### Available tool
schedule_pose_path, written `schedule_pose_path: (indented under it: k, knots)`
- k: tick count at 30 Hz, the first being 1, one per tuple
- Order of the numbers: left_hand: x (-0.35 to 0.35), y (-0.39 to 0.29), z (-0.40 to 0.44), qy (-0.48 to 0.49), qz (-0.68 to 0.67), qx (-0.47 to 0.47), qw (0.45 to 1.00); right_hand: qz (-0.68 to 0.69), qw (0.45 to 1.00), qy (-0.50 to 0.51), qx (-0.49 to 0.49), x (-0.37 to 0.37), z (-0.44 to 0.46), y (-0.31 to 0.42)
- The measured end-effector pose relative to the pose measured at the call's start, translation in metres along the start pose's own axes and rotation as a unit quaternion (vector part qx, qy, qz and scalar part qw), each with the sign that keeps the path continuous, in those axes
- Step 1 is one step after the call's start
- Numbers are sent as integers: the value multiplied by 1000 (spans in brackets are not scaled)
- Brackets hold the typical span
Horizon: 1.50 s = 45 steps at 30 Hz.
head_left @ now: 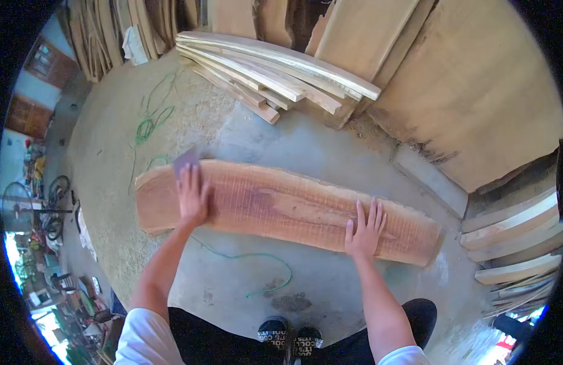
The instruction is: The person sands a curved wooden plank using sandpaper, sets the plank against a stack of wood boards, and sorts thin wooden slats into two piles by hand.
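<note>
A long reddish-brown wood slab (245, 196) with rough edges lies across the floor in front of me. Near its left end, my left hand (192, 196) holds a thin purple-grey sheet of sandpaper (185, 159) under its fingers, partly past the slab's far edge; hand and sheet are slightly blurred. Toward the right end, my right hand (364, 232) rests flat on the slab with fingers apart, holding nothing. Fine crosswise marks cover much of the slab's face, and a paler patch (312, 210) runs along its middle.
Stacked pale planks (275, 67) lie beyond the slab. Large wood panels (476, 91) lean at the upper right, with curved boards (518, 237) below them. Green cord (146, 129) lies coiled on the floor; another green cord (257, 255) runs near my shoes (274, 331). Bicycles (57, 190) stand far left.
</note>
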State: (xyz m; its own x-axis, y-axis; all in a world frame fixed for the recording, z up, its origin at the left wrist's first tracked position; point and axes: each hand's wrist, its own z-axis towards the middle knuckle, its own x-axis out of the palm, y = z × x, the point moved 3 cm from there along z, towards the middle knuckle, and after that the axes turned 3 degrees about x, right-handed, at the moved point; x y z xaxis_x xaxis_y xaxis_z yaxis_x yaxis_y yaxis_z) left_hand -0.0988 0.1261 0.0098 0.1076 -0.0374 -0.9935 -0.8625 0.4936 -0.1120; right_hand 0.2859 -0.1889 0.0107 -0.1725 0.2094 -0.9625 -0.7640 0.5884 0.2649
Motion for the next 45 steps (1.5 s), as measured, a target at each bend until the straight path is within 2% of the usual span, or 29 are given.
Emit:
schedule_pose_path:
  k: [1,4,5,7,10,13,14,16,17,19,20,22,23,24,26,27,29,31,33,34,36,38,40,41,43,44,45]
  knots:
    - [0,9,2,-19,-30,-78,996,-1,1000,-2,-3,1,0,0]
    - [17,-9,-4,-18,23,-102,994,-13,1000,4,-2,-2,-1,2]
    - [24,-23,-11,-15,24,-54,998,-18,1000,11,-1,-3,0,3]
    - [7,-59,-25,35,2,116,993,-19,1000,12,-1,-1,1,2]
    - [-6,-38,-5,49,-37,128,990,-20,1000,4,-2,1,0,1]
    - [6,-5,7,-31,-24,-71,997,-17,1000,1,-5,1,-1,1]
    - [14,-7,7,-9,20,-79,997,-14,1000,-3,-5,1,-1,0]
    - [20,-25,-7,38,185,14,982,-7,1000,-10,-9,0,0,1]
    - [15,-38,-18,32,30,50,998,-6,1000,-13,-9,0,0,1]
    - [1,-36,-28,86,-17,176,980,-5,1000,-17,-13,2,0,1]
    - [-11,-18,-17,112,-16,190,975,-2,1000,-15,-18,3,0,0]
    - [-7,36,-6,4,7,79,997,-13,1000,-15,-17,5,0,-1]
    - [-9,57,-3,13,62,10,998,-23,1000,-13,-15,6,-1,-2]
    - [1,65,-4,15,59,9,998,-26,999,-11,-15,5,2,-2]
    - [25,77,-14,1,197,-17,980,-13,1000,1,0,3,0,1]
    - [32,62,-17,-3,156,-19,988,-18,1000,-6,-5,4,0,0]
    - [15,-7,-26,6,-17,39,999,-16,999,-25,-19,5,0,-1]
    - [7,-59,-30,72,-56,151,984,-36,999,-22,-25,4,0,0]
    - [8,-63,-22,59,-76,164,982,-25,999,-33,-25,9,-1,-2]
    - [2,-53,-12,49,-43,181,981,-25,999,-27,-27,11,-2,-3]
    - [6,0,7,-80,15,212,974,-20,999,-33,-26,8,-1,-2]
    - [3,57,23,-82,-27,13,996,-28,999,-34,-28,7,-3,-1]
    - [0,92,21,-42,78,-46,995,-34,998,-41,-34,9,-1,-2]
    - [6,89,12,-54,75,-49,994,-31,998,-40,-33,10,-2,-2]
    - [25,69,-7,-4,203,42,978,-35,999,-33,-25,7,-1,0]
    - [22,44,-17,-70,51,47,995,-35,999,-30,-24,8,-1,1]
    - [14,52,-16,-67,49,44,996,-36,998,-32,-27,9,-1,1]
